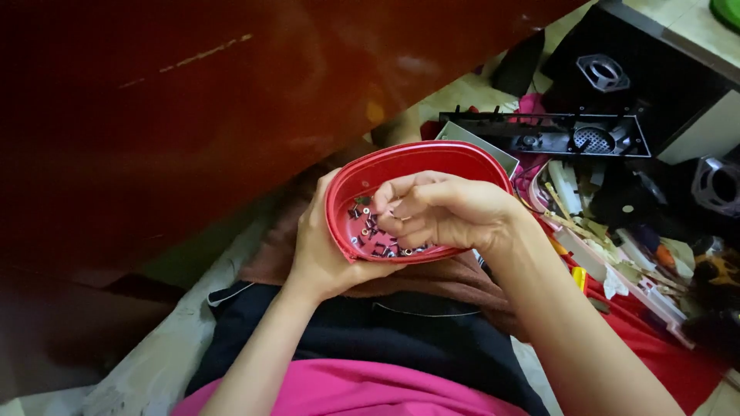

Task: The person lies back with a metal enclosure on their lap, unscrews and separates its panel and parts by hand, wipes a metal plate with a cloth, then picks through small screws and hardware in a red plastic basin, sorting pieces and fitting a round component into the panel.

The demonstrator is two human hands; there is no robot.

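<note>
Over our lap, we hold a red oval bowl (420, 158) tipped toward us, and we are at the picking-out step: sorting through small metal parts to find one.

Our left hand (324, 246) cups the bowl from below and from its near left side, fingers wrapped under the base and thumb along the rim, so it is closed around the bowl. Our right hand (443, 212) reaches in from the right with its fingers curled down into the bowl. The fingertips (389, 216) are pinched narrow, touching or just above a scatter of small dark screws (378, 235) and a few pale washers that lie along the lower inside of the bowl. We cannot tell whether a screw is already caught between the fingers.

As we judge it, the next move calls for a fine pinch on one screw and a steady left hand, since the bowl is tilted and the loose parts could slide.

Behind the bowl stands a dark reddish wooden panel (193, 100). To the right, on the floor (694, 23), lie a long black plastic frame (539, 135), a black box with a round opening (609, 73), and a red tray (655, 347) heaped with sticks and odd bits.
</note>
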